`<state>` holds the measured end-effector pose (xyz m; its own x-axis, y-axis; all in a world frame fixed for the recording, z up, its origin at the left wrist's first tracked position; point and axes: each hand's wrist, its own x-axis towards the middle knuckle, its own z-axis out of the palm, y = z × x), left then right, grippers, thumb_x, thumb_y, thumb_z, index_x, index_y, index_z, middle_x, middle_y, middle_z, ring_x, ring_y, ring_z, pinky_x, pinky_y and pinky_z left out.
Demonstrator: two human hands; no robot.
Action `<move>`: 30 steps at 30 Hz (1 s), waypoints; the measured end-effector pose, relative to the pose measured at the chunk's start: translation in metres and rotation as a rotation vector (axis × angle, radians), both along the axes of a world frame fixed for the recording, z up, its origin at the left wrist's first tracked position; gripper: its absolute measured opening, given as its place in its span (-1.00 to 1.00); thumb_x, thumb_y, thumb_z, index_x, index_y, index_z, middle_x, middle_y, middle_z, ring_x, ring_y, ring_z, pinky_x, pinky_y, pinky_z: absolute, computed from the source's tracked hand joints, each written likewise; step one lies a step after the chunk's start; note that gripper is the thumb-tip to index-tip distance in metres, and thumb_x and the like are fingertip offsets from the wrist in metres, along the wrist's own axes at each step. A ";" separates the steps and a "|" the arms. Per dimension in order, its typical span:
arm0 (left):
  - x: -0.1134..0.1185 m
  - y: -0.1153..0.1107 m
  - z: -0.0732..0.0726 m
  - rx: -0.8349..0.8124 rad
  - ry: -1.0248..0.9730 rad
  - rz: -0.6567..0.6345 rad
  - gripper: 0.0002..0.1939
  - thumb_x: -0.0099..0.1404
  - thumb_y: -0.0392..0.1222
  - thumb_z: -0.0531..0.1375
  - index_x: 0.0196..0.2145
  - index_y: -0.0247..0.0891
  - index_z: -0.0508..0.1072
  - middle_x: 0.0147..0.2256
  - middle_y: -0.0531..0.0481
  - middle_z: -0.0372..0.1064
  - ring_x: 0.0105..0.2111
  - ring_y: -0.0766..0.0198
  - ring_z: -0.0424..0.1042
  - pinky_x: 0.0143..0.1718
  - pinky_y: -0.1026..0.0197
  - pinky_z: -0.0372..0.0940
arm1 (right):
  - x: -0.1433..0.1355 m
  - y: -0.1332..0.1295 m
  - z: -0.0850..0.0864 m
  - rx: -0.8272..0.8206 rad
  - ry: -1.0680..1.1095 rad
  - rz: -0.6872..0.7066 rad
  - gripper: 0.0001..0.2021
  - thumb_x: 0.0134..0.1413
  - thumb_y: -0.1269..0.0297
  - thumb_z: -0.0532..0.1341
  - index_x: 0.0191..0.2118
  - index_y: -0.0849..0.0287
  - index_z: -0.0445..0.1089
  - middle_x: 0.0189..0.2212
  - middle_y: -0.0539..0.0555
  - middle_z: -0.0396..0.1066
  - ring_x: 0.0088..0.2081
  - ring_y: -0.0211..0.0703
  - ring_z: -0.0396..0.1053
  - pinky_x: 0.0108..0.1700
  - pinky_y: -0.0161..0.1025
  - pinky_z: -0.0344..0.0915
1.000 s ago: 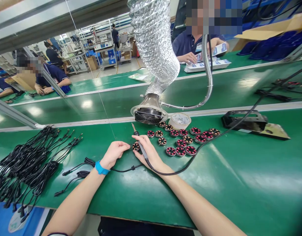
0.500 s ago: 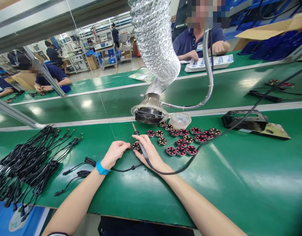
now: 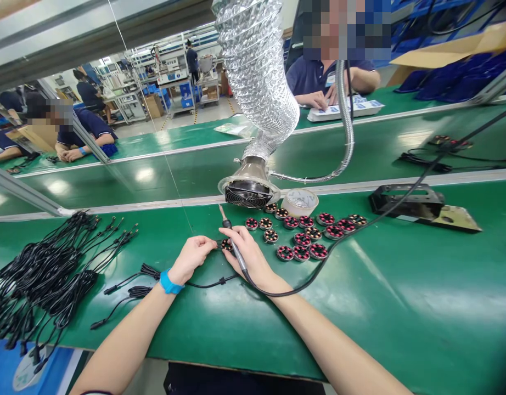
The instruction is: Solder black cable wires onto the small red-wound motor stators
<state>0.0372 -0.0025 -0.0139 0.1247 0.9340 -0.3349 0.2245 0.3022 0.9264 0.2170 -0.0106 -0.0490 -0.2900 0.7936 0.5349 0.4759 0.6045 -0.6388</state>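
My right hand (image 3: pixel 248 253) is closed round a soldering iron (image 3: pixel 237 253), its tip pointing up and away from me. The fingers of that hand also touch a small round part (image 3: pixel 226 245) with a dark centre and pale dots. My left hand (image 3: pixel 192 257), with a blue band on the wrist, pinches at the left edge of this part. What lies between its fingertips is too small to make out; a black cable (image 3: pixel 209 284) passes below both hands. Several similar round parts (image 3: pixel 301 253) with red or pale dots lie to the right.
A fume extractor fan (image 3: pixel 248 193) on a silver duct hangs just beyond my hands. Beside it sits a roll of tape (image 3: pixel 299 202). Bundled black cables (image 3: pixel 43 274) cover the left side; a black metal stand (image 3: pixel 409 203) is at right. Co-workers sit across the bench.
My hands stay nearly in place around the round part, with the soldering iron held much the same. Across the bench, a co-worker's hands have moved closer together over a white tray.
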 end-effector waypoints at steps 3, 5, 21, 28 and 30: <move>0.001 -0.001 0.000 0.004 0.007 -0.009 -0.69 0.16 0.04 0.23 -0.41 -0.31 0.41 -0.66 0.27 -0.07 -0.71 0.51 -0.15 -0.67 0.31 -0.29 | -0.001 -0.001 0.000 0.009 0.008 0.044 -0.47 0.20 0.53 0.07 0.25 0.02 0.17 -0.04 0.16 0.20 -0.19 -0.17 0.42 -0.07 -0.13 0.44; 0.002 -0.002 0.001 0.013 0.025 -0.005 -0.70 0.16 0.03 0.22 -0.40 -0.31 0.41 -0.65 0.26 -0.05 -0.71 0.50 -0.14 -0.66 0.31 -0.27 | -0.003 -0.002 -0.001 0.014 0.005 0.057 -0.51 0.24 0.51 0.03 0.24 0.03 0.17 -0.05 0.16 0.20 -0.21 -0.20 0.42 -0.09 -0.16 0.44; 0.007 -0.003 0.005 0.133 0.125 -0.057 -0.50 0.09 0.27 0.24 -0.41 -0.31 0.45 -0.64 0.20 0.03 -0.65 0.43 -0.06 -0.60 0.32 -0.16 | -0.006 0.006 -0.002 0.086 -0.070 -0.006 -0.51 0.17 0.54 0.10 0.21 0.13 0.27 -0.06 0.17 0.26 -0.07 -0.08 0.33 0.01 -0.13 0.38; 0.009 -0.001 0.003 0.100 0.113 -0.140 -0.53 0.05 0.24 0.26 -0.50 -0.27 0.38 -0.63 0.17 0.12 -0.68 0.44 -0.01 -0.64 0.34 -0.12 | -0.002 0.003 0.005 0.030 -0.094 0.043 -0.49 0.15 0.50 0.16 0.21 0.05 0.26 -0.04 0.10 0.25 -0.15 -0.16 0.36 -0.03 -0.23 0.37; 0.008 0.000 0.005 0.053 0.024 -0.130 -0.57 0.05 0.18 0.29 -0.52 -0.29 0.39 -0.58 0.10 0.26 -0.69 0.45 0.04 -0.65 0.33 -0.06 | -0.006 0.001 0.004 -0.003 -0.055 0.031 -0.50 0.12 0.50 0.18 0.19 0.05 0.28 -0.06 0.08 0.25 -0.20 -0.20 0.38 -0.08 -0.28 0.38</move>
<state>0.0453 -0.0024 -0.0093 0.2378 0.9271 -0.2897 0.2810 0.2198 0.9342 0.2114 -0.0096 -0.0453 -0.3439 0.7850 0.5153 0.4913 0.6181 -0.6136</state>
